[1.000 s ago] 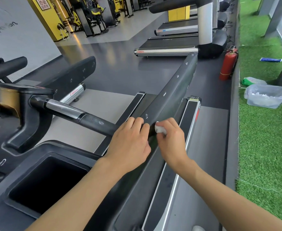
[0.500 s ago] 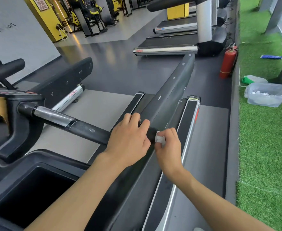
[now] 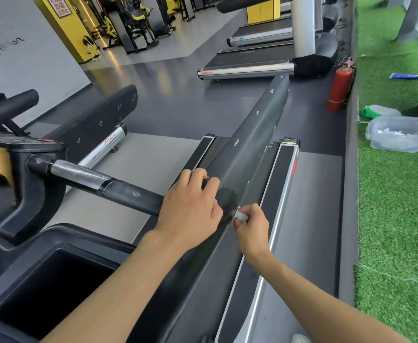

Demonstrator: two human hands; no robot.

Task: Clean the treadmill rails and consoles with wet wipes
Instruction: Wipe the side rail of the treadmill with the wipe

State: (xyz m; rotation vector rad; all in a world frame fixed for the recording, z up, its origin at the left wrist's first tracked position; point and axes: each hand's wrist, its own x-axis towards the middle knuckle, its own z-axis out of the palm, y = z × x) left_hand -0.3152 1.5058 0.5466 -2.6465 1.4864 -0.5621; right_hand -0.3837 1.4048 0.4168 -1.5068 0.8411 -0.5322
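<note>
**Two hands wiping a treadmill side rail in a gym**

Seen from the person's own head, looking down along a long dark grey treadmill side rail that runs from the lower centre up and away to the right.

The left hand sits on top of the rail about halfway along, its fingers curled over the inner edge and gripping it. Just beside it, the right hand pinches a small crumpled white wet wipe between thumb and fingers and presses it against the rail's outer edge. The two hands are close together, nearly touching.

A black and silver tubular handlebar comes in from the left and passes behind the left hand. At lower left is a deep black rectangular console pocket. Below the rail, on the right, lies the treadmill's black foot strip with a silver edge.

Further right, a red fire extinguisher stands on the floor, and a clear plastic tub rests on green artificial turf.
</note>
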